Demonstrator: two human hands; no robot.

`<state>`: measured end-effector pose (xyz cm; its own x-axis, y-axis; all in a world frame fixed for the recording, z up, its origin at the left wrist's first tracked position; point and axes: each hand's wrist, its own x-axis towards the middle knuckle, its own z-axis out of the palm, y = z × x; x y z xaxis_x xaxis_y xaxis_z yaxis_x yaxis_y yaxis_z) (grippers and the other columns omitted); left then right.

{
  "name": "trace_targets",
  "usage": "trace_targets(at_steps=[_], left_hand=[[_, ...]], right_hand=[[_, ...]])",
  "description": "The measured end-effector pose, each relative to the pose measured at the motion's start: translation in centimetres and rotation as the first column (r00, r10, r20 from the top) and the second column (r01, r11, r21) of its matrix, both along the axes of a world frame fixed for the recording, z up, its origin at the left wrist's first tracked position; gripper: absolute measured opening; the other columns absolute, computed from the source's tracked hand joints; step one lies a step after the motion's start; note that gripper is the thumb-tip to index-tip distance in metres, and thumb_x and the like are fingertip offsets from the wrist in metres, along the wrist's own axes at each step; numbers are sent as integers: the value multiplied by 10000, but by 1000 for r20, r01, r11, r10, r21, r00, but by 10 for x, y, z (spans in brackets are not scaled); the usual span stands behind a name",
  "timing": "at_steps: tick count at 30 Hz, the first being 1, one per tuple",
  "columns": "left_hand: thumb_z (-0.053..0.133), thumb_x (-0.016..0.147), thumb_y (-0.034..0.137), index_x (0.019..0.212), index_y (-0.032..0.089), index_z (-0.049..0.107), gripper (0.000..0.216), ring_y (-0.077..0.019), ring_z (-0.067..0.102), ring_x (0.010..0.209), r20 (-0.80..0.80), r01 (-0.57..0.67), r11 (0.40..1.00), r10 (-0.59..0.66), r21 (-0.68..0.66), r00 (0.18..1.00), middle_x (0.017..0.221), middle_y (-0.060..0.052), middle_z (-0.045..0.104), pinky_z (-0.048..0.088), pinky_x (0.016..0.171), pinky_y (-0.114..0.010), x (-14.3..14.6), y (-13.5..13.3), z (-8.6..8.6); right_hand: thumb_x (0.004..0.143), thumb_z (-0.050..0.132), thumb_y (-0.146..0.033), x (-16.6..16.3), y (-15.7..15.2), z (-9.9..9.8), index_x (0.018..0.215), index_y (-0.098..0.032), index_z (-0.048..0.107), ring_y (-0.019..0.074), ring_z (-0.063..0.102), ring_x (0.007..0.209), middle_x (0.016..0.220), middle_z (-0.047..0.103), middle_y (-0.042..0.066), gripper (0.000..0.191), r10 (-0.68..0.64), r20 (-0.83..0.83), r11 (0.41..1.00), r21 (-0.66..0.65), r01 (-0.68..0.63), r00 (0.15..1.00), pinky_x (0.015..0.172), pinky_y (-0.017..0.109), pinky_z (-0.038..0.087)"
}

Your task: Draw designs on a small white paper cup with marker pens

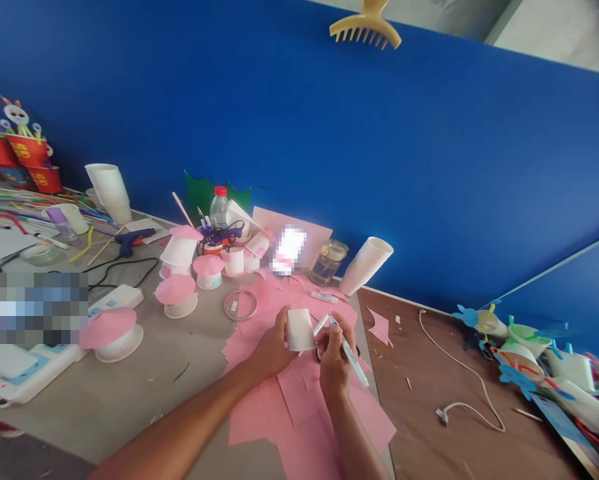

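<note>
My left hand (279, 340) is closed around the side of a small white paper cup (300, 330), held above overlapping pink paper sheets (299, 400). Just right of the cup, my right hand (335, 350) grips a white marker pen (353, 365), its barrel slanting down to the right. A short white piece (321, 325) shows between the cup and my right fingers; what it is I cannot tell. Another white marker (324, 297) lies on the pink paper beyond my hands. To the left rests a roll of tape (240, 305).
Pink-topped cups (175, 295) stand at left, near a power strip (54, 360) and a blue glue gun (132, 240). Behind my hands are a lit phone (288, 250), a glass jar (329, 262) and leaning stacked cups (368, 265). A white cable (459, 373) crosses the brown table at right.
</note>
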<state>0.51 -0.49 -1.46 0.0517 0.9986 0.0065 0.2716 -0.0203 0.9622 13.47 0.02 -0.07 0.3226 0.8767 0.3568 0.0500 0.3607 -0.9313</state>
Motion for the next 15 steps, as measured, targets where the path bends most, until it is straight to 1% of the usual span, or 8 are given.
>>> trace_targets(at_steps=[1,3,5,7,8,10,13,15], left_hand=[[666,694,280,1440,226,170,898,-190,619,768,2,-2,1000,2,-1,1000,938,-38,673,433,617,-264,0,0,0],[670,701,289,1441,230,172,894,-188,619,763,20,1,1000,-1,-1,1000,928,-36,672,438,617,-264,0,-1,0],[671,708,285,1438,229,175,885,-183,620,760,62,11,1000,-11,0,998,937,-41,668,450,616,-264,0,-1,1],[687,701,285,1429,221,183,887,-187,625,777,131,-2,1000,3,-9,991,967,-58,662,470,619,-269,-1,0,3],[703,694,293,1424,218,187,897,-193,630,796,174,-19,1000,22,-17,985,989,-70,659,484,632,-277,-1,0,5],[733,677,318,1414,215,202,914,-210,639,846,251,-77,996,84,-35,964,1031,-92,651,506,676,-301,-2,1,8],[746,670,343,1401,221,230,903,-219,639,882,320,-154,987,160,-43,934,1040,-92,646,510,736,-329,-4,3,12],[739,680,356,1380,229,275,849,-212,629,891,348,-194,980,198,-47,916,1030,-78,640,503,750,-325,-5,3,14]], right_hand=[[925,426,-456,0,1,0,1160,-148,558,93,375,407,499,466,-78,409,-10,-14,1000,-22,10,1000,404,197,313],[913,440,-451,-1,3,-2,1182,-151,539,100,392,420,507,458,-82,415,-33,-4,997,-70,33,999,424,211,337],[880,487,-413,0,4,-5,1173,-158,537,119,470,494,592,522,-50,392,-45,70,995,-84,51,996,493,243,402],[849,514,-357,0,5,-7,1180,-162,523,147,542,604,711,591,-3,384,-37,154,996,-69,48,987,594,287,452],[842,513,-334,1,6,-8,1191,-162,512,158,560,648,756,610,14,389,-33,184,997,-60,45,982,634,306,462],[844,495,-313,2,7,-9,1212,-158,491,172,574,691,804,628,34,399,-40,220,998,-48,52,975,665,323,462],[847,482,-310,4,10,-10,1218,-153,485,178,580,697,807,636,37,403,-72,243,995,-49,86,967,656,323,457],[863,476,-315,5,9,-10,1227,-149,483,173,577,673,778,635,28,400,-53,248,996,-56,69,967,636,313,454]])
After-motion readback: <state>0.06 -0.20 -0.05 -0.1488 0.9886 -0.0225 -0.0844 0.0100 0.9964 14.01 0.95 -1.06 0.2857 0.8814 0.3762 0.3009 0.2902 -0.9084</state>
